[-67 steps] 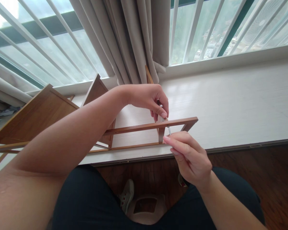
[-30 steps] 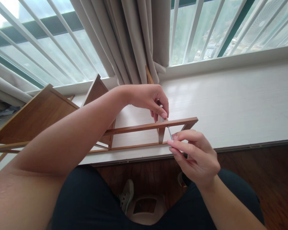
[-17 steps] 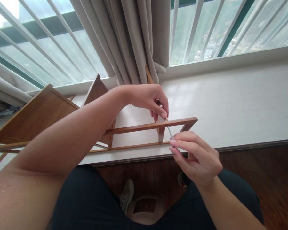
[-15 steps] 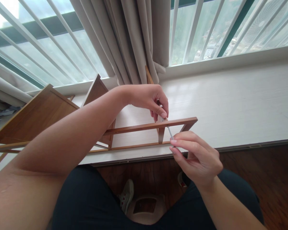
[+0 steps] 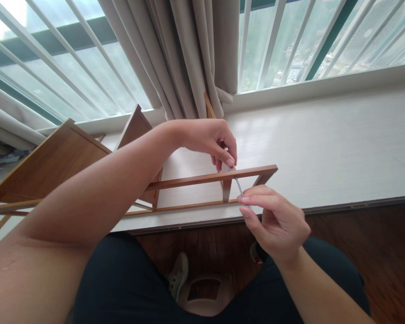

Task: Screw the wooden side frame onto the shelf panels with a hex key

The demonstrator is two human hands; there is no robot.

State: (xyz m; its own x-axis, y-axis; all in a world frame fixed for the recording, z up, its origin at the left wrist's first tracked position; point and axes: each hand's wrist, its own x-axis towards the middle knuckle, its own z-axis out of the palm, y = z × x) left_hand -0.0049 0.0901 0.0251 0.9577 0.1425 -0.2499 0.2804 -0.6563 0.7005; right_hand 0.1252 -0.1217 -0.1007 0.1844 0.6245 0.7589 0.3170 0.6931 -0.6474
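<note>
A wooden frame (image 5: 202, 178) with a long top rail and short crosspieces stands on the white ledge. My left hand (image 5: 219, 141) reaches over it, its fingers closed just behind the rail around something mostly hidden; a small pale bit shows at the fingertips. On the near side, my right hand (image 5: 276, 216) pinches a thin metal rod (image 5: 239, 188) between thumb and fingers. The rod slants up and its upper end meets the rail's underside beside a crosspiece (image 5: 226, 191). Its lower end is hidden in the fingers.
Wooden panels (image 5: 50, 166) lean at the left, under my forearm. The white ledge (image 5: 324, 139) runs along the barred windows, with a grey curtain (image 5: 175, 54) hanging behind. Below its dark edge are my knees, a plastic stool (image 5: 205, 306) and a dark wooden floor (image 5: 384, 261).
My right hand's fingers have shifted slightly on the rod and the hand has moved a little left. The left hand and the frame look unchanged.
</note>
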